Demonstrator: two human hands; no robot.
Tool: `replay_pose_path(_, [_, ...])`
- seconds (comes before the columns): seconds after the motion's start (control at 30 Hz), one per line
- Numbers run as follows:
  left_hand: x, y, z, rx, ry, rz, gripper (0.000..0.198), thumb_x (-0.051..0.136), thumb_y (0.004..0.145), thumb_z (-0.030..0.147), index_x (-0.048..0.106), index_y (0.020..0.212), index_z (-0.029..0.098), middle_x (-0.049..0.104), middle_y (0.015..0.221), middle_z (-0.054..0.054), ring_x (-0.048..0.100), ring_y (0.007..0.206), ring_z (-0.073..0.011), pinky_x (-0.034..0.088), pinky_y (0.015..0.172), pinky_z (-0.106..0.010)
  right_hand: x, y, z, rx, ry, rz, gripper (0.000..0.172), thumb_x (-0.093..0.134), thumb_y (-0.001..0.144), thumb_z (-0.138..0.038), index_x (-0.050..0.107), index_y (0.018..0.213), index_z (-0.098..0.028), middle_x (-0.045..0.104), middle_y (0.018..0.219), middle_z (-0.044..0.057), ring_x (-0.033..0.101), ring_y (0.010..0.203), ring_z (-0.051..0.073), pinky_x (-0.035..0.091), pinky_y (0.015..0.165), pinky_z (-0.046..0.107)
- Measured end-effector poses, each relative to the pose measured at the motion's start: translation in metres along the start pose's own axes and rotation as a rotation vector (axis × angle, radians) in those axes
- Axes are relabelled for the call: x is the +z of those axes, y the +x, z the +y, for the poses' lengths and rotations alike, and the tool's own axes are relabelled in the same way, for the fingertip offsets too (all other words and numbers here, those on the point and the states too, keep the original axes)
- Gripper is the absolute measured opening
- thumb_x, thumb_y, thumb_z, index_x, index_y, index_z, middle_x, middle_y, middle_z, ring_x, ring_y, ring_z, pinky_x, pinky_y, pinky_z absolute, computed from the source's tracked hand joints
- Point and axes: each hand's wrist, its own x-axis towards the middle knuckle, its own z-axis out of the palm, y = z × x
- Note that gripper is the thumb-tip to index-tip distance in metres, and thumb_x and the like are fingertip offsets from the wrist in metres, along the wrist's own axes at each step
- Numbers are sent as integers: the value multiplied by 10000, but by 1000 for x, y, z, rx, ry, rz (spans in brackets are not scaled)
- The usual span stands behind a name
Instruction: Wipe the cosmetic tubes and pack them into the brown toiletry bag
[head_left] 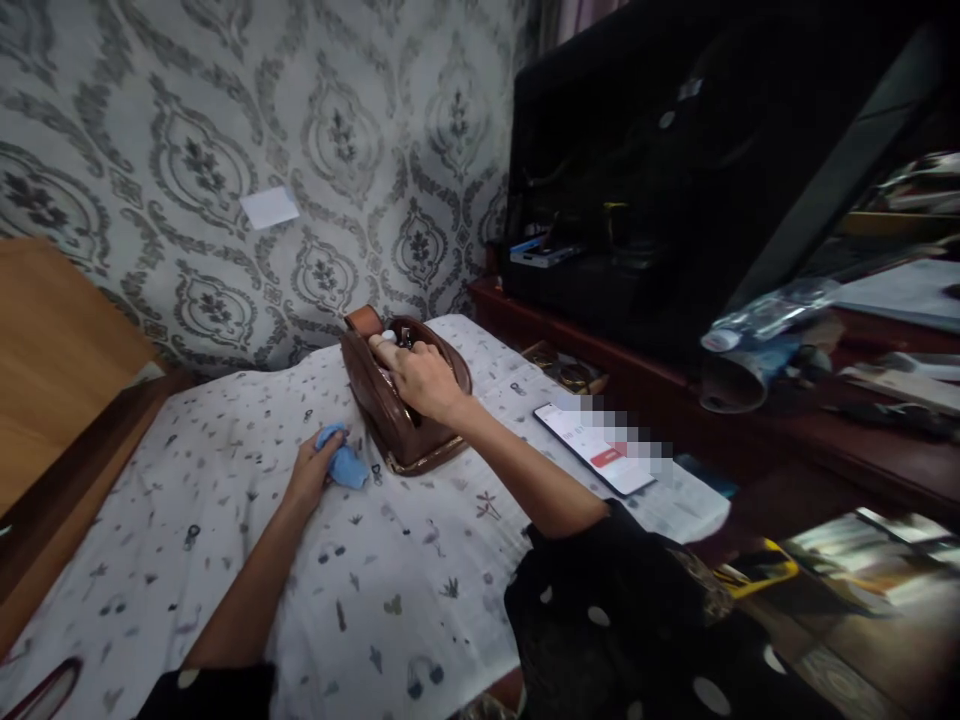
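A brown leather pouch (381,405) lies open on a white patterned cloth (225,500). My right hand (420,378) rests on top of the pouch, fingers curled over its open rim, with a small white item at the fingertips. My left hand (311,468) lies on the cloth just left of the pouch, fingers closed on a crumpled blue cloth (343,465).
A phone (596,450) with a lit screen lies on the cloth to the right. A dark wooden shelf (675,370) with a black television (675,170) and clutter stands at the right. A wallpapered wall is behind; a wooden board (52,350) is at left.
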Motion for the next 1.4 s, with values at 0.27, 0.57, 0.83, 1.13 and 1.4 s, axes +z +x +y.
replay_pose_path(0.27, [-1, 0, -3, 58, 28, -46, 509, 767, 648, 600, 667, 874, 155, 473, 535, 80, 393, 426, -75, 265, 392, -200, 9, -14, 10, -72, 194, 298, 352, 483, 935, -205, 676, 1229, -184, 700, 1046, 123, 609, 1005, 283, 487, 943, 424])
replay_pose_path(0.57, [-4, 1, -8, 135, 101, -70, 373, 759, 694, 512, 583, 723, 184, 475, 589, 59, 436, 548, -100, 338, 514, -218, 12, -69, 19, -108, 439, 569, 231, 484, 945, -239, 681, 1059, -199, 649, 1137, 121, 602, 1103, 260, 489, 976, 445])
replay_pose_path(0.83, [-6, 0, -12, 198, 242, -40, 298, 723, 725, 458, 587, 763, 195, 491, 645, 36, 444, 623, -127, 359, 601, -245, 26, -115, 25, -43, 494, 545, 208, 463, 959, -260, 656, 1036, -243, 643, 1122, 86, 599, 1094, 237, 494, 964, 462])
replay_pose_path(1.13, [-59, -27, 22, 230, 579, 32, 350, 603, 748, 505, 635, 944, 216, 562, 730, 19, 517, 662, -159, 381, 612, -249, 19, -103, 51, 52, 561, 722, 186, 534, 905, -272, 673, 1022, -233, 651, 1051, 88, 620, 1040, 243, 532, 853, 423])
replay_pose_path(1.4, [-76, -36, 36, 77, 1258, -57, 654, 578, 731, 732, 675, 1136, 227, 695, 1119, -159, 620, 1068, -376, 443, 783, -364, 35, -62, 78, 300, 795, 710, 349, 533, 880, -468, 641, 1070, -196, 666, 1085, 103, 624, 1008, 237, 528, 865, 439])
